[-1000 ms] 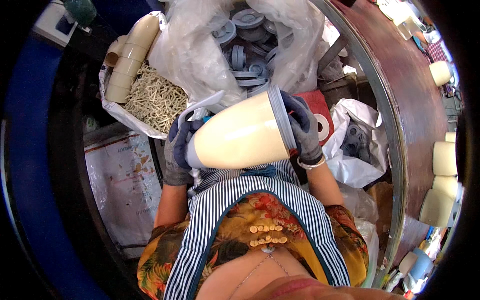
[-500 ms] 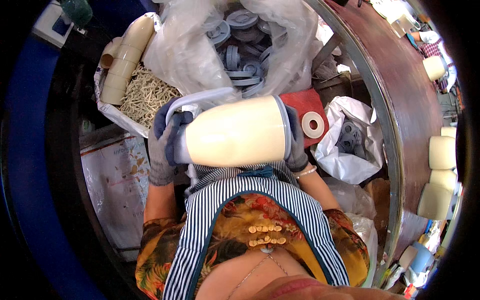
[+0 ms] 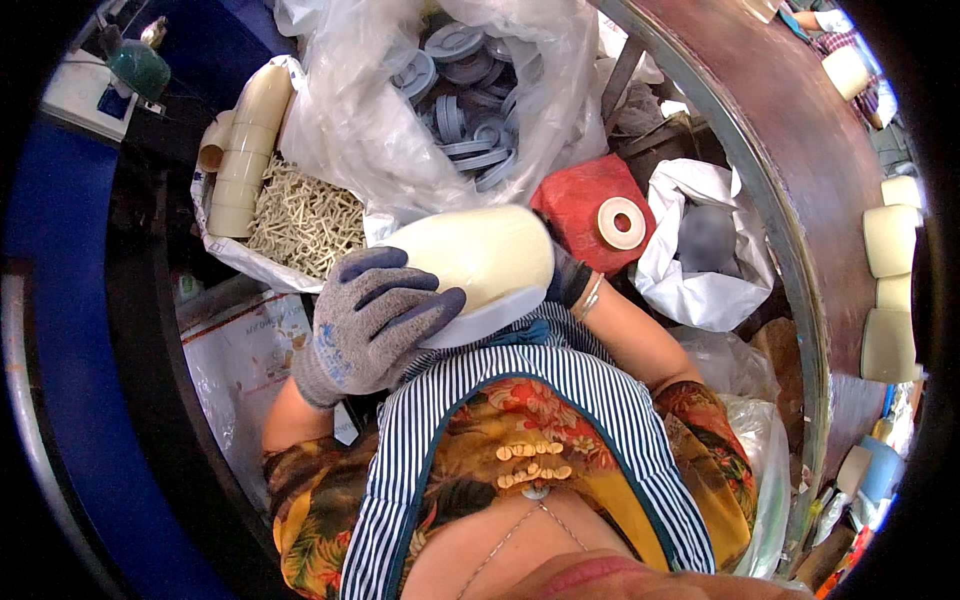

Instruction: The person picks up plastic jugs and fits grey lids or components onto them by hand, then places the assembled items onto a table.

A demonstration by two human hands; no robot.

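Note:
A cream jug (image 3: pixel 485 250) with a pale grey-blue edge lies across my lap, its rounded side tilted up toward me. My left hand (image 3: pixel 375 320), in a grey glove with dark blue fingers, is closed over its left end, fingers spread along the near surface. At the other end, my right hand (image 3: pixel 567 275), also gloved, grips the jug. Most of the right fingers are hidden behind it. The handle seen earlier does not show clearly now. Just beyond the right hand sits a red block (image 3: pixel 590 205) topped by a cream ring (image 3: pixel 622 223).
Ahead is a clear plastic bag (image 3: pixel 350 120) of grey-blue round lids (image 3: pixel 465 150). A white sack (image 3: pixel 290 270) at left holds small beige pegs (image 3: pixel 305 215) and stacked cream cups (image 3: pixel 240 170). A white bag (image 3: pixel 705 295) with grey parts stands right, beside a brown tabletop (image 3: pixel 770 130) bearing cream jug bodies (image 3: pixel 888 240).
The jug has been turned and tilted, so its handle no longer stands out at the left. My left hand has shifted from its end onto its near surface.

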